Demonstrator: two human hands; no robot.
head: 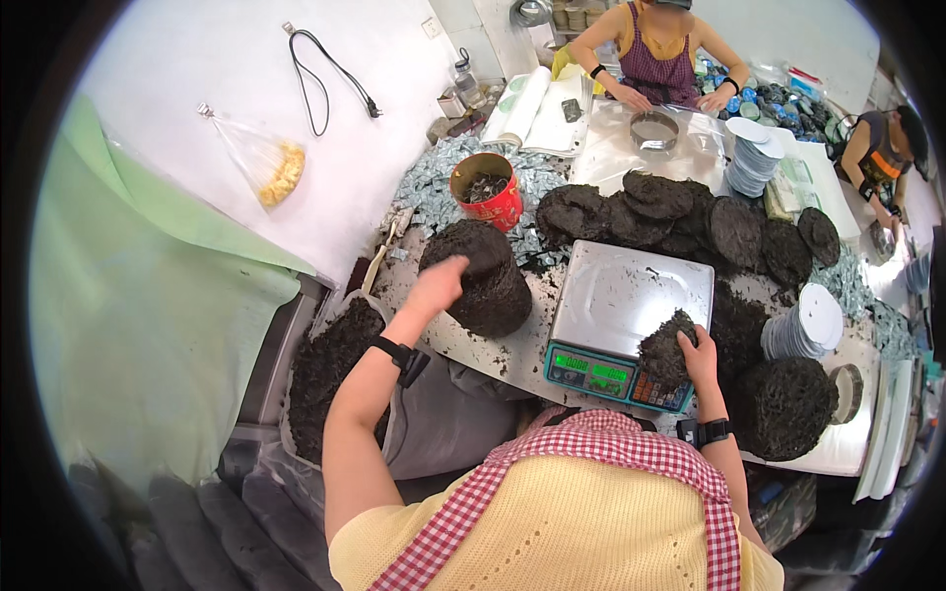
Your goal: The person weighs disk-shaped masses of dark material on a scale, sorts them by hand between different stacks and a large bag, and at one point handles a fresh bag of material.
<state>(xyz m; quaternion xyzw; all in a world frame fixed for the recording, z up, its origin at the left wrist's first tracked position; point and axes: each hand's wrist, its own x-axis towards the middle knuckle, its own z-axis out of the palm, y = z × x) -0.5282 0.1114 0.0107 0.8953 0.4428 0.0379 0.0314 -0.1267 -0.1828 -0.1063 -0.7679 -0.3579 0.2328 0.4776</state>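
My left hand [437, 285], slightly blurred, is at the near left side of a tall stack of dark round cakes [491, 299] that look like dried seaweed. Its fingertips reach the top of the stack, and I cannot tell whether they pinch anything. A ragged dark seaweed piece [667, 351] is in the grip of my right hand [698, 357], held over the keypad at the front right of a digital scale [607, 375]. On the scale's bare steel pan [628, 295] lie a few dark crumbs.
Overlapping seaweed cakes [661, 214] lie behind the scale, near a red tin [488, 192]. Right of it stand another dark stack [787, 410], a white disc stack [804, 323] and a metal ring [845, 394]. A seaweed-filled sack [332, 369] is at left. Two people work beyond.
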